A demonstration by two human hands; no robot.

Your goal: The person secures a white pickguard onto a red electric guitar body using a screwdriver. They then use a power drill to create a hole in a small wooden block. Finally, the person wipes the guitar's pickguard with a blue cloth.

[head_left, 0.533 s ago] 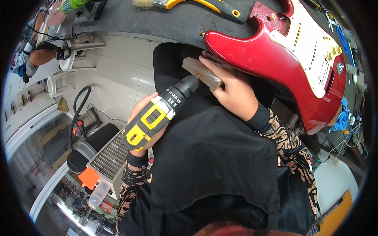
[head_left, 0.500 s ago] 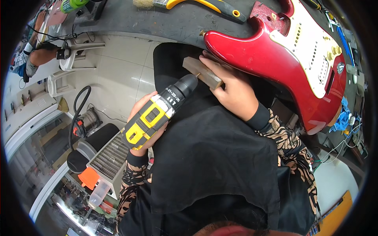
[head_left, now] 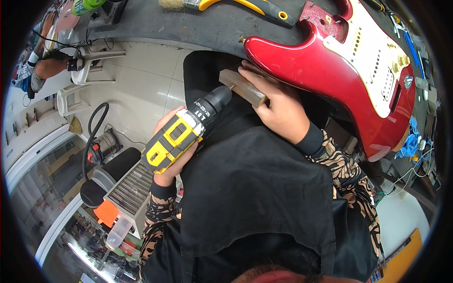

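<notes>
A yellow and black cordless drill (head_left: 175, 134) is gripped in my left hand (head_left: 177, 166), with its chuck pointing up and to the right. A thin bit (head_left: 232, 87) runs from the chuck to the near-left face of a brownish wooden block (head_left: 245, 89). Whether its tip touches or enters the wood, I cannot tell. My right hand (head_left: 285, 112) clasps the block from the right, with fingers along its far side and the thumb close to its near end. Just beyond that hand, a glossy red electric guitar body (head_left: 302, 63) with a white pickguard (head_left: 361, 61) overhangs the bench edge.
A yellow-handled brush (head_left: 245, 7) lies on the dark bench (head_left: 141, 23). Blue gloves or cloth (head_left: 409, 139) and cables are at the right. A vacuum cleaner (head_left: 106, 144), black stool (head_left: 120, 165) and drawer cabinet (head_left: 130, 188) stand to the left. Another person sits at the far left.
The drill and my left hand have shifted slightly left and up, with the chuck moving back a little from the block. My right hand and the block have stayed in place.
</notes>
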